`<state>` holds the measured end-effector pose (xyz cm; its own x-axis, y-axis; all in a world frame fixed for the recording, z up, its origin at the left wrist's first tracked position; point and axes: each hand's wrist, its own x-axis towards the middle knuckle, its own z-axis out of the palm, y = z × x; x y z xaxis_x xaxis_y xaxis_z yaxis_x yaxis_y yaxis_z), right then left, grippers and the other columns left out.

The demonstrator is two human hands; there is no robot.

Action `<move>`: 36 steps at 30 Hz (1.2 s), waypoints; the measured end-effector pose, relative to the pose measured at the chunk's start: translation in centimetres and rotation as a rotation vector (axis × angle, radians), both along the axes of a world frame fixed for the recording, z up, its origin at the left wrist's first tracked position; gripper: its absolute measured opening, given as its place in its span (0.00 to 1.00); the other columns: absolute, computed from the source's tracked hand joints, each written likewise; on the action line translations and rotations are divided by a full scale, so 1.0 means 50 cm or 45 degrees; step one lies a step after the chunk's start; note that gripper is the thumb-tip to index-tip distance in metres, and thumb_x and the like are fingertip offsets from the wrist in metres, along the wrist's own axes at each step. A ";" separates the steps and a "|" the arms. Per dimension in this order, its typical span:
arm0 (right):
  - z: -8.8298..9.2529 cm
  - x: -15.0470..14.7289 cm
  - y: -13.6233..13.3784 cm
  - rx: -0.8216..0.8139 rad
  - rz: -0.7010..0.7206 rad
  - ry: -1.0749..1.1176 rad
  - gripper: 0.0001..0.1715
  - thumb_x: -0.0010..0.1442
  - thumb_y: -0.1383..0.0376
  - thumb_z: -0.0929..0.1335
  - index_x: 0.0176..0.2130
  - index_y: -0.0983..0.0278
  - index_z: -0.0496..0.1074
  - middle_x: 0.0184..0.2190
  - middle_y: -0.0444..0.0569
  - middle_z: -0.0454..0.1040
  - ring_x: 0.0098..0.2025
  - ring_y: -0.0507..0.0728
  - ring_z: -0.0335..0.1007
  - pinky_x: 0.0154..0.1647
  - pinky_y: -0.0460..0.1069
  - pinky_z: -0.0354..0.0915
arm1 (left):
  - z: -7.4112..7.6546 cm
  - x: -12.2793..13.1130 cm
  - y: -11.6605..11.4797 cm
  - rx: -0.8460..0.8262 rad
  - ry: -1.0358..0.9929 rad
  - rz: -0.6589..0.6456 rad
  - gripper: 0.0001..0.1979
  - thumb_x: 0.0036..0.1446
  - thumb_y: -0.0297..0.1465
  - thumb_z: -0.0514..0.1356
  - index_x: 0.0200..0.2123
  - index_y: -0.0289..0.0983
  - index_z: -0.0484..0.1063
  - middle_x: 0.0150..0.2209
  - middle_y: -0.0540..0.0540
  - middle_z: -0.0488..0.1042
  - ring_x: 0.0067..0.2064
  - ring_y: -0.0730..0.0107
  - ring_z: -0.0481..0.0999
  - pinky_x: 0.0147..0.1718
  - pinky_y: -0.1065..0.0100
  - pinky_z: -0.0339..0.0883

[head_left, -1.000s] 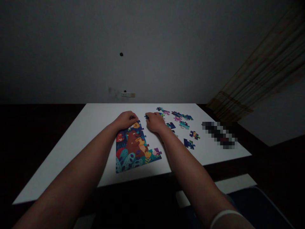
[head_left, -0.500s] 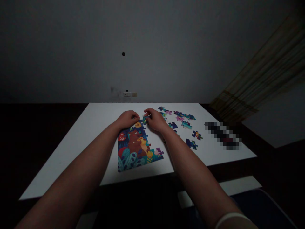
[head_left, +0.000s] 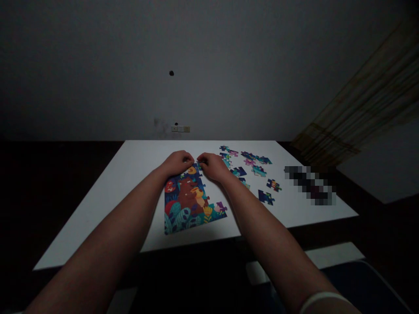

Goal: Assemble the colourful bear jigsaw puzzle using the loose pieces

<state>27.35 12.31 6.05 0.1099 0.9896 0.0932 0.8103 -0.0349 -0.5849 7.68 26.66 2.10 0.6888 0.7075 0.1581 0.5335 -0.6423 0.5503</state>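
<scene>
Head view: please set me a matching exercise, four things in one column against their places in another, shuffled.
Things:
1. left hand
2. right hand
3. joined puzzle
4. loose pieces

Places:
A. scattered on the table's right part
B. on the puzzle's far left edge
C. flat between the forearms
D. at the puzzle's far right corner

Pairs: 1-B, 2-D, 3-C, 4-A

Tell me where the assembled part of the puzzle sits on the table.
In the head view, the assembled puzzle section lies near the white table's front edge, between both forearms, loose pieces to its right.
</scene>
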 end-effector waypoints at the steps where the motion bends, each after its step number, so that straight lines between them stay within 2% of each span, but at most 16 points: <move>1: -0.001 0.000 0.001 0.002 0.008 -0.004 0.20 0.86 0.74 0.74 0.67 0.63 0.91 0.69 0.60 0.94 0.71 0.61 0.90 0.79 0.52 0.75 | 0.000 0.000 0.000 0.004 0.000 -0.002 0.14 0.67 0.42 0.69 0.49 0.49 0.95 0.49 0.43 0.94 0.56 0.45 0.91 0.61 0.50 0.86; 8: -0.009 0.004 0.003 0.029 0.047 -0.040 0.18 0.85 0.72 0.76 0.66 0.63 0.92 0.67 0.59 0.95 0.69 0.61 0.91 0.75 0.51 0.76 | 0.008 -0.002 -0.007 -0.011 0.023 0.004 0.14 0.69 0.42 0.69 0.48 0.47 0.95 0.53 0.41 0.93 0.56 0.47 0.92 0.61 0.52 0.84; 13: -0.009 0.008 0.004 0.010 0.050 -0.043 0.17 0.85 0.69 0.78 0.67 0.60 0.93 0.67 0.58 0.95 0.69 0.62 0.92 0.73 0.52 0.77 | 0.009 -0.002 -0.008 -0.024 0.010 0.003 0.15 0.69 0.41 0.67 0.49 0.48 0.95 0.53 0.41 0.93 0.57 0.44 0.91 0.62 0.48 0.84; 21: -0.011 0.009 0.006 0.008 0.056 -0.066 0.17 0.85 0.68 0.78 0.67 0.61 0.92 0.68 0.57 0.95 0.69 0.61 0.91 0.72 0.51 0.76 | 0.001 -0.001 0.002 0.004 0.009 0.006 0.14 0.69 0.43 0.69 0.49 0.46 0.95 0.51 0.41 0.93 0.56 0.47 0.91 0.59 0.53 0.84; 24: -0.003 0.013 0.003 -0.043 0.044 -0.110 0.17 0.86 0.63 0.79 0.68 0.57 0.92 0.70 0.54 0.94 0.72 0.63 0.89 0.73 0.52 0.76 | -0.003 -0.001 0.004 0.002 -0.002 -0.008 0.15 0.68 0.45 0.71 0.49 0.46 0.95 0.50 0.42 0.93 0.54 0.46 0.91 0.59 0.52 0.85; 29: 0.011 0.017 -0.005 -0.059 0.008 -0.219 0.22 0.86 0.52 0.79 0.69 0.59 0.92 0.71 0.59 0.93 0.74 0.70 0.85 0.72 0.55 0.76 | -0.013 -0.001 0.008 -0.040 -0.040 0.012 0.16 0.65 0.47 0.76 0.48 0.45 0.95 0.50 0.40 0.92 0.52 0.47 0.90 0.57 0.52 0.84; 32: 0.017 0.019 -0.008 -0.062 0.010 -0.289 0.21 0.90 0.58 0.72 0.69 0.59 0.93 0.71 0.59 0.93 0.74 0.69 0.85 0.73 0.55 0.74 | -0.016 -0.003 0.012 -0.058 -0.072 0.004 0.15 0.64 0.47 0.77 0.47 0.46 0.95 0.49 0.40 0.92 0.52 0.46 0.90 0.57 0.51 0.84; 36: 0.024 0.031 -0.008 -0.088 0.013 -0.337 0.30 0.90 0.67 0.65 0.75 0.63 0.90 0.75 0.60 0.90 0.76 0.68 0.82 0.78 0.56 0.71 | -0.018 -0.004 0.015 -0.077 -0.111 -0.016 0.14 0.63 0.47 0.77 0.45 0.46 0.94 0.48 0.40 0.91 0.52 0.45 0.90 0.58 0.49 0.84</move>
<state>28.88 11.92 7.27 0.0811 0.9955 0.0499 0.9352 -0.0586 -0.3492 7.47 27.40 1.22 0.6834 0.7088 0.1749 0.4740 -0.6130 0.6322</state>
